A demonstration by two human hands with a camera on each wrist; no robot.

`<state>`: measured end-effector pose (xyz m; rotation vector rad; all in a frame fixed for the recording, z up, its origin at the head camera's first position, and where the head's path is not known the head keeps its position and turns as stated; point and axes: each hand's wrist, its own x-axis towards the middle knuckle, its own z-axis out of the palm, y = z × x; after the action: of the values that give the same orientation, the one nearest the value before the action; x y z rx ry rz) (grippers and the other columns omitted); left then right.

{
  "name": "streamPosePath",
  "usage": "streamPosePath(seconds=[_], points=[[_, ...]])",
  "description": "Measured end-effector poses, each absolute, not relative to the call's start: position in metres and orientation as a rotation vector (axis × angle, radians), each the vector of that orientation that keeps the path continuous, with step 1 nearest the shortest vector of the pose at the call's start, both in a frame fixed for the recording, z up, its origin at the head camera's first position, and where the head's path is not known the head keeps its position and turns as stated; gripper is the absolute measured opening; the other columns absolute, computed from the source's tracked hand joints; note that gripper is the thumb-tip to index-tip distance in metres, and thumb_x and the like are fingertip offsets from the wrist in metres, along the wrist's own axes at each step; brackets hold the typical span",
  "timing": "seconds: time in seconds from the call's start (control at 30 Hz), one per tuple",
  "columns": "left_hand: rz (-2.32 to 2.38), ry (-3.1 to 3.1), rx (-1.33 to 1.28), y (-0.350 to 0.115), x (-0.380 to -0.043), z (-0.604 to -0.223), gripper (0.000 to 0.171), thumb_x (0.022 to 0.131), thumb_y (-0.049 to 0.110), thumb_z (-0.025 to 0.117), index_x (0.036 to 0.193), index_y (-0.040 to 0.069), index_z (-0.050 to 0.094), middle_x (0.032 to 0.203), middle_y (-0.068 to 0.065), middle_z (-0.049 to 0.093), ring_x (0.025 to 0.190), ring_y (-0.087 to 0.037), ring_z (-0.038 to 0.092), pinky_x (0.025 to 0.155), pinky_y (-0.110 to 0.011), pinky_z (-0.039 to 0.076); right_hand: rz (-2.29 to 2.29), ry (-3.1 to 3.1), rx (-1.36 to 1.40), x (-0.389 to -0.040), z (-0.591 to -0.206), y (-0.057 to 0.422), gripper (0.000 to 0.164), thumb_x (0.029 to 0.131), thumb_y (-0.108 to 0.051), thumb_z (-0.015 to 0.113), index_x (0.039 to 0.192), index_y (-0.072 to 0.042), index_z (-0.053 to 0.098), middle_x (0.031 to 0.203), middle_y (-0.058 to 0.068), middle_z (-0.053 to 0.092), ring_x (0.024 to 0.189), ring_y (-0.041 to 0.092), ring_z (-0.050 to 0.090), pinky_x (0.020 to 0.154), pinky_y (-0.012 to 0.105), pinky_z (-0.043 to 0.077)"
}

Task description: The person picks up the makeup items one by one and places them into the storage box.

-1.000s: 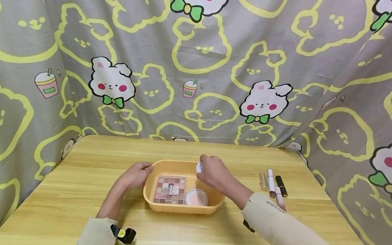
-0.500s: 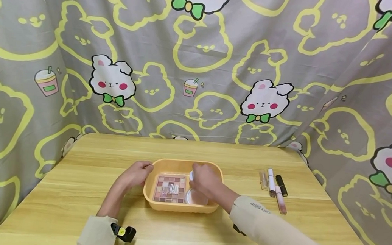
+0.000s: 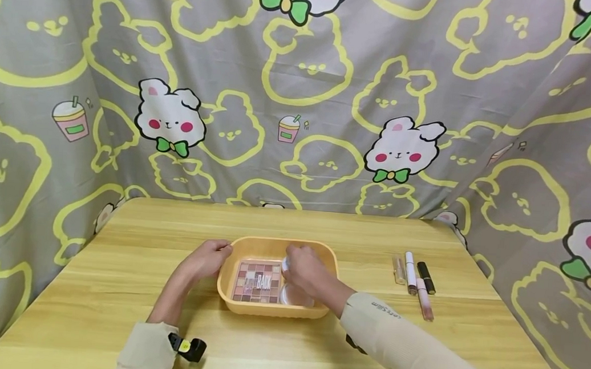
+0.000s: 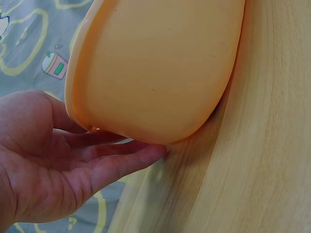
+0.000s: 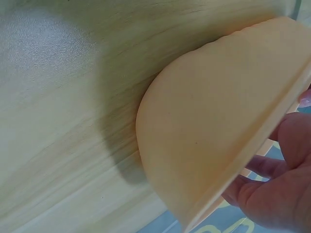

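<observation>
A yellow-orange plastic basket (image 3: pixel 273 310) stands on the table in the head view. My left hand (image 3: pixel 210 257) grips its left end at the rim; in the left wrist view the fingers (image 4: pixel 129 162) lie along the outer wall (image 4: pixel 155 73). Inside the basket, my right hand (image 3: pixel 308 271) pinches a white round compact (image 3: pixel 284 265), mostly hidden by the fingers. An eyeshadow palette (image 3: pixel 256 282) lies flat at the basket's left. Just below my right hand sits a round pinkish compact (image 3: pixel 295 296), partly covered. From the right wrist, the basket wall (image 5: pixel 209 102) blocks most of the view.
Right of the basket, several slim makeup tubes lie on the wooden table (image 3: pixel 469 345): a clear one (image 3: pixel 399 270), a white one (image 3: pixel 410 272), a black one (image 3: pixel 425 277) and a pink one (image 3: pixel 424 300). A patterned curtain (image 3: pixel 326 112) surrounds the table's back and sides.
My right hand has moved left and down into the basket with the white compact, covering part of the pinkish one. My left hand stays at the rim.
</observation>
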<state>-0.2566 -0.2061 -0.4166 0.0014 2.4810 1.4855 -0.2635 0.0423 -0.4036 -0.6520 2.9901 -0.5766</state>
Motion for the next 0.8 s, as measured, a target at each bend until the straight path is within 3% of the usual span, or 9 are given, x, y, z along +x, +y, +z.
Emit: streamPosePath(seconds=[0.8], points=[[1.514,2.466,0.011,-0.2047,-0.2564,-0.4155,0.046,0.109,0.018,0.037,0.145,-0.01,0.045,0.132,-0.029,0.06,0.115,-0.036,0.066,0.087,-0.046,0.06,-0.523,3.025,-0.617,-0.258,-0.4056,0.0423,0.015,0.09,-0.015,0.074,0.091,-0.004,0.065,0.085,0.01,0.059,0.076,0.021,0.055,0.06,0.031,0.053]])
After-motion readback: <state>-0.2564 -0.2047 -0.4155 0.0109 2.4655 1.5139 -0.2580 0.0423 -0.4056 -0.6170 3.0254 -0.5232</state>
